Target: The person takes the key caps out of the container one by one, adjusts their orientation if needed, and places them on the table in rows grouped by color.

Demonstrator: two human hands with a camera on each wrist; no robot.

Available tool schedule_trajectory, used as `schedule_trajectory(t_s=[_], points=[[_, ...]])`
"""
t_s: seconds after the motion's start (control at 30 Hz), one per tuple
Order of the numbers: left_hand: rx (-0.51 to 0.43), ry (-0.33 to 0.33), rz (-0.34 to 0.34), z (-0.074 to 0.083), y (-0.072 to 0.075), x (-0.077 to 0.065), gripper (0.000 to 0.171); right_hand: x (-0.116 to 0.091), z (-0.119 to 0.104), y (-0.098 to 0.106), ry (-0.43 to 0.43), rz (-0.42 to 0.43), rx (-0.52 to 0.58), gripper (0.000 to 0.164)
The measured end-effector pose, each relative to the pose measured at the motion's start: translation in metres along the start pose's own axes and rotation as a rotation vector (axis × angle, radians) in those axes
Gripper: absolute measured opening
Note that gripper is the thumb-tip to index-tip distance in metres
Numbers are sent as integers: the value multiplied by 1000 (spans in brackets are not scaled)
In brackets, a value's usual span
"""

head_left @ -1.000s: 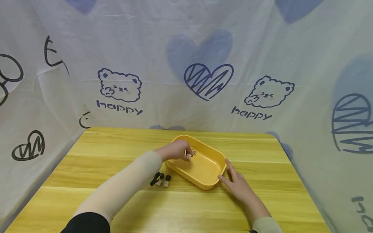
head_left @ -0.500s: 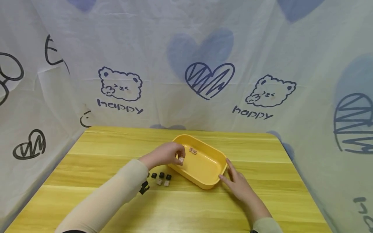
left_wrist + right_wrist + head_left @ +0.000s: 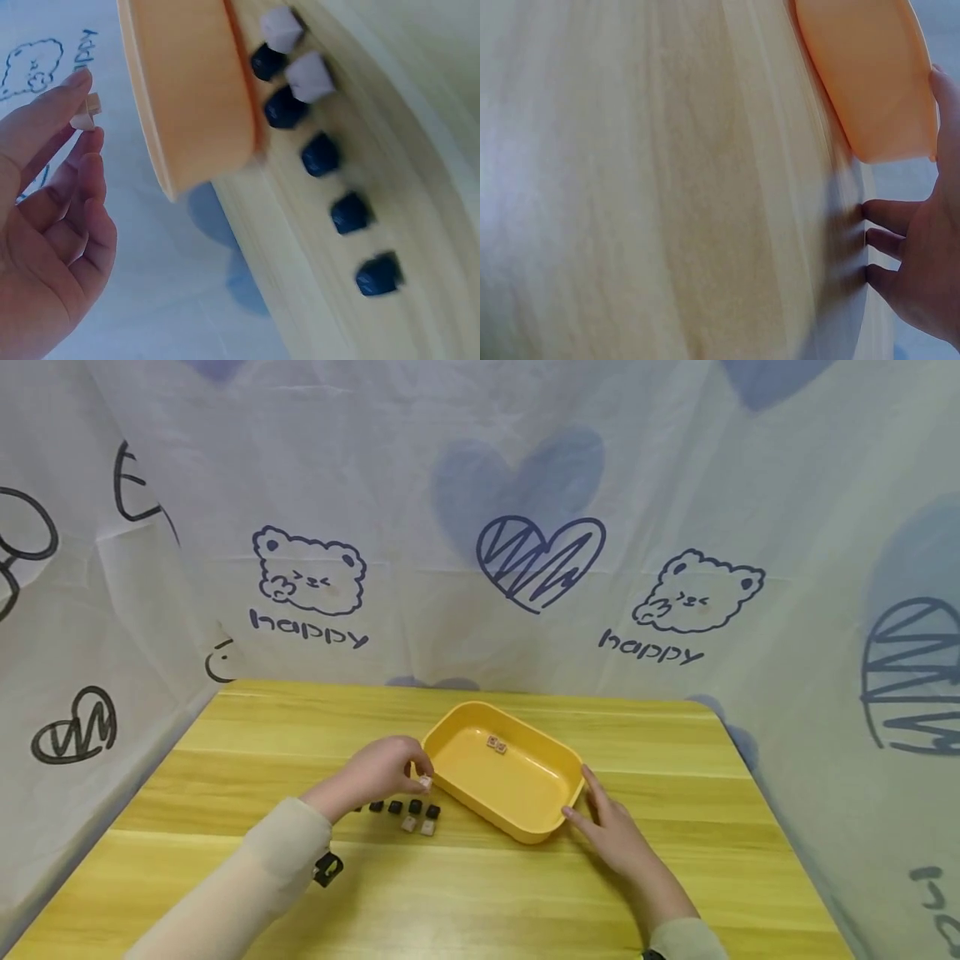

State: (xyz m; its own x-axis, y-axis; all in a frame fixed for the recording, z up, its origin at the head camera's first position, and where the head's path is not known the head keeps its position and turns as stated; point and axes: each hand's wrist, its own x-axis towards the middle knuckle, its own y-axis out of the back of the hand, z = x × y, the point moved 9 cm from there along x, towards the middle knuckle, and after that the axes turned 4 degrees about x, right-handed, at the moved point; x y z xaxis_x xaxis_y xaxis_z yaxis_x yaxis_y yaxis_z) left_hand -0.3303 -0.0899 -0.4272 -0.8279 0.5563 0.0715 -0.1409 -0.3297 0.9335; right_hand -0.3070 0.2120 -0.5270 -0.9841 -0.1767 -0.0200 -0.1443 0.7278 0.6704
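My left hand (image 3: 386, 772) pinches a pale keycap (image 3: 86, 118) between thumb and fingertip, just outside the left end of a yellow plastic tray (image 3: 510, 821). Two pinkish keycaps (image 3: 497, 744) lie side by side on the tray floor. Below my left hand, a row of several black keycaps (image 3: 415, 807) sits on the table, partly hidden by the wrist. Two pale keycaps (image 3: 417, 825) are in front of that row. At the tray's right end, my right hand (image 3: 618, 837) touches the rim with thumb and a finger spread fairly straight. Its other fingertips (image 3: 889, 216) reach down to the tabletop.
The wood-grain table (image 3: 487, 902) ends at a back edge close behind the tray. A white cloth (image 3: 412, 485) printed with hearts and bears hangs behind and at both sides. A black strap (image 3: 327, 868) sticks out from the left sleeve.
My left hand has drawn back leftward out of the tray, carrying the pale keycap over its rim. More black keycaps are uncovered. My right hand stays on the tray.
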Motion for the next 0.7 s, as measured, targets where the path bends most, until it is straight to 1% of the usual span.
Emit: schedule_trajectory(t_s=[0.2, 0.33, 0.53, 0.7], points=[[-22, 86, -36, -23, -9, -17, 12, 0, -1, 1, 8, 7, 3, 83], [-23, 130, -46, -37, -17, -26, 9, 1, 0, -1, -2, 1, 7, 82], [-3, 111, -27, -48, -29, -36, 9, 1, 1, -2, -5, 1, 24, 83], [26, 131, -33, -53, -37, -40, 11, 1, 0, -1, 2, 4, 25, 85]])
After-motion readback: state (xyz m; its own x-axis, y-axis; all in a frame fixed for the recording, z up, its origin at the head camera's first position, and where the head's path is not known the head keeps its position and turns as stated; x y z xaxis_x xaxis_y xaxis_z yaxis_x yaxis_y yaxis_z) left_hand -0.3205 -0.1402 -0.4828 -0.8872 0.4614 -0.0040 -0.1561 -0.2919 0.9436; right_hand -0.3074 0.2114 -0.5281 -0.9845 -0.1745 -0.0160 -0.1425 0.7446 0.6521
